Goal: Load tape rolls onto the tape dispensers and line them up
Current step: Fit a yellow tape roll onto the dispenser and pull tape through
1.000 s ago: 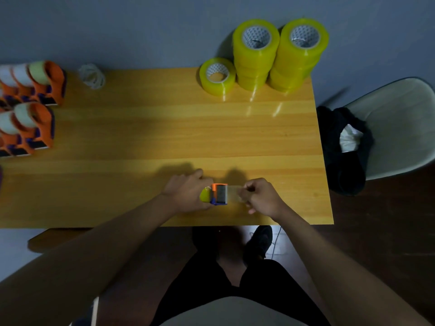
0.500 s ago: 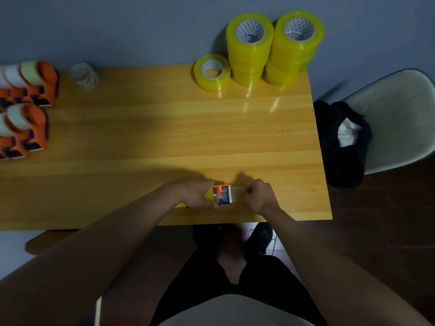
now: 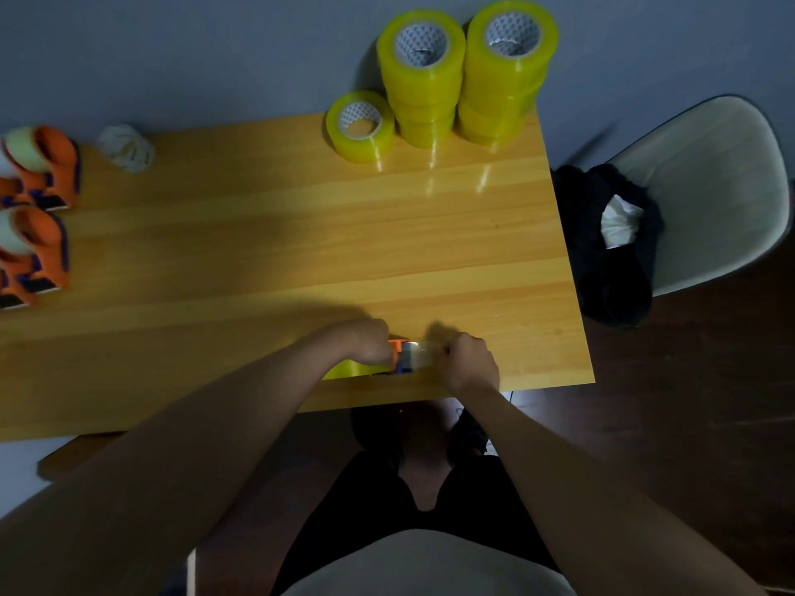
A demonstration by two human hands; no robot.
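1. Left hand (image 3: 371, 342), low centre of frame near the table's front edge, curled round the orange dispenser (image 3: 398, 352) with a yellow roll (image 3: 350, 368) peeking out under the wrist. Looks like a firm steadying grip.
2. Right hand (image 3: 471, 360) just right of it, fingers pinched on the free end of the clear tape strip (image 3: 423, 352) stretched out from the dispenser's mouth. Can't really tell how the fingertips sit, too small and dim.
3. So probably threading the tape through the front of this one, i.e. roll already seated, just finishing the feed.
4. Done so far, going by the left edge of frame: a cluster of loaded dispensers (image 3: 45, 174) sitting in two rows, orange bodies with pale rolls on them. Cut off by the frame, so no exact count.
5. Left to do: plenty. Upper middle of frame has one single yellow roll (image 3: 360, 126) lying flat plus two tall stacks of rolls (image 3: 466, 75) right beside it at the table's far edge. No empty dispensers in view though, so can't say how many more actually get loaded.
6. Also still needs carrying over to the left and lining up with the rest.
7. Other stuff: crumpled ball of used tape (image 3: 126, 148) upper left on the wooden table (image 3: 279, 234), pale chair (image 3: 710, 187) on the right with a dark bag (image 3: 602, 251) on it.
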